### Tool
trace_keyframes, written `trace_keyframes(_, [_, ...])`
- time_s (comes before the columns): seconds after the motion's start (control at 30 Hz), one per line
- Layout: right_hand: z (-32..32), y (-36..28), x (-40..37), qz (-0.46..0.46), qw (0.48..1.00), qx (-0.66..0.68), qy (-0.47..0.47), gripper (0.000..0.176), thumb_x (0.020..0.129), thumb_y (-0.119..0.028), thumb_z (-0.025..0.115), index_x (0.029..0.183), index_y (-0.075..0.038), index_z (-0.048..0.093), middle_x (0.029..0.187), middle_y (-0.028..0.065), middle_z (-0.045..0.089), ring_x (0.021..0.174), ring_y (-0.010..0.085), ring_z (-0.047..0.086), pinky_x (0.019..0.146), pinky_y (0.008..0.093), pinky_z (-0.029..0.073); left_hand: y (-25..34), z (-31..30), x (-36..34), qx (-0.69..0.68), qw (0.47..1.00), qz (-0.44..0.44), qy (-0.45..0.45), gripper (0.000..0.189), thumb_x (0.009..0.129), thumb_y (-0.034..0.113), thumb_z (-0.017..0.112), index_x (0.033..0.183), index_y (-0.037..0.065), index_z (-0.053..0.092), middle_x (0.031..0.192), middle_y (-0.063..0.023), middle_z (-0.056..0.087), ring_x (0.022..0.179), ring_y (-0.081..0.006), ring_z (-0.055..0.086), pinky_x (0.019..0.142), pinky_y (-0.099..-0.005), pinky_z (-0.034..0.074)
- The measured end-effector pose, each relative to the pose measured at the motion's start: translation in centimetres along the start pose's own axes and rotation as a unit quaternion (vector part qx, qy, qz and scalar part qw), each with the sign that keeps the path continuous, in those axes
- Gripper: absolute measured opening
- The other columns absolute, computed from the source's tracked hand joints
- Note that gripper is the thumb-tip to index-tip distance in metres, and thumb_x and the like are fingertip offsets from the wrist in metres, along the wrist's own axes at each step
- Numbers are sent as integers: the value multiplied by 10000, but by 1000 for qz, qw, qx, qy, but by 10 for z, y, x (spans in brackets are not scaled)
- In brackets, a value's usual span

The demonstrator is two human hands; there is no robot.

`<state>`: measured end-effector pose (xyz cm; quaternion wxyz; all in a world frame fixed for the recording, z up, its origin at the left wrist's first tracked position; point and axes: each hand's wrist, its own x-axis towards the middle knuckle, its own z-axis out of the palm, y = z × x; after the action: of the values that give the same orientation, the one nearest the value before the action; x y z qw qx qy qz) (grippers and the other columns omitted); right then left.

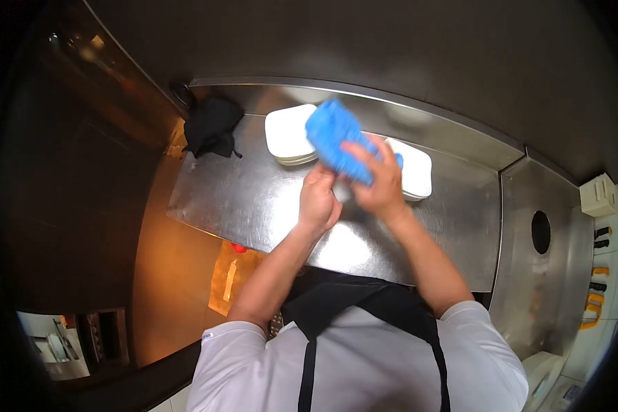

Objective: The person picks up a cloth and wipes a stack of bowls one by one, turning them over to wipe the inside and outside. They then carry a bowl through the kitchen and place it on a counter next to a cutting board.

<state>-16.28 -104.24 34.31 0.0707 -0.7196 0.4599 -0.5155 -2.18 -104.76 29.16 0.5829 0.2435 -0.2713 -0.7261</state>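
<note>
My right hand (378,178) is closed on a blue cloth (338,137), which is bunched up and slightly smeared by motion above the steel counter. Close beside it, my left hand (318,198) has its fingers curled in. A small white patch shows between the two hands, and I cannot make out what it is. Behind my left hand stands a stack of white dishes (290,132) with rounded corners. A second stack of white dishes (415,172) is to the right, partly covered by my right hand and the cloth.
The steel counter (233,192) has a raised back ledge. A black cloth bundle (214,127) lies at its left end. On the right, another steel surface has a round dark hole (541,232). Yellow- and black-handled tools (595,300) are along the right wall, below a whitish block (598,195).
</note>
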Motion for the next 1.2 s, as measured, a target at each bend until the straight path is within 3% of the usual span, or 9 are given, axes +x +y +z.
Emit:
trace_keyframes(0.17, [12,15,-55,-108,994,-20,22,499,615,-83,752,1098,-210,738,1248,162,594,1146,380,558,997,460,448,12,-17,7,-148,987,-5,55,398,1068,338,429,1297,21,504,1214,-90,604,1129,-226,597,1039,-417,465])
trace_keyframes(0.3, [-3,35,-13,101,990,26,93,482,738,-140,790,1207,-142,676,1221,215,591,1106,416,583,960,462,481,35,15,-7,-131,991,-11,0,566,1053,423,404,1456,27,378,1462,-126,481,1352,-282,465,1165,-482,332])
trace_keyframes(0.4, [1,34,-3,124,977,64,159,459,789,-142,780,1231,-128,657,1202,232,592,1078,421,593,951,450,484,31,19,-8,-159,987,10,-1,583,1052,423,407,1479,30,355,1504,-130,441,1390,-282,427,1178,-493,308])
trace_keyframes(0.6, [12,1,-42,-73,992,-74,65,473,764,-151,800,1220,-153,676,1234,197,575,1078,408,595,951,432,487,20,-9,0,-156,987,-2,27,587,1046,424,429,1479,33,365,1491,-126,464,1386,-274,430,1180,-468,309])
trace_keyframes(0.7, [-3,22,-12,100,992,47,57,493,770,-202,816,1239,-163,670,1240,179,577,1081,368,607,957,407,491,29,-11,-18,-149,989,-6,-6,611,1042,434,429,1491,28,351,1524,-132,422,1418,-287,385,1194,-499,270])
trace_keyframes(0.8, [-33,38,22,63,983,160,-64,495,821,-272,801,1271,-137,645,1251,146,584,1099,280,613,956,369,492,31,-33,-21,-143,987,-23,-68,631,1041,440,424,1498,13,336,1527,-145,414,1423,-291,380,1192,-508,273])
trace_keyframes(0.93, [-41,46,47,155,915,354,-112,556,921,-340,724,1350,-32,549,1204,92,642,1088,176,601,962,315,479,24,-42,-29,-148,982,-46,-107,635,1044,444,416,1496,5,335,1519,-161,418,1407,-291,404,1178,-492,308])
trace_keyframes(1.1, [-1,42,-18,215,926,307,30,559,933,-301,714,1350,19,525,1222,133,636,1102,203,609,971,337,478,37,-44,-24,-89,994,-3,-64,621,1052,446,400,1483,1,353,1494,-159,444,1372,-282,446,1148,-461,362])
trace_keyframes(1.2, [10,28,-59,215,933,287,-44,525,899,-287,746,1307,-2,579,1221,139,618,1133,240,598,995,357,463,59,-43,-14,-10,997,76,-12,547,1056,379,450,1441,-6,406,1421,-156,520,1284,-272,533,1095,-421,420])
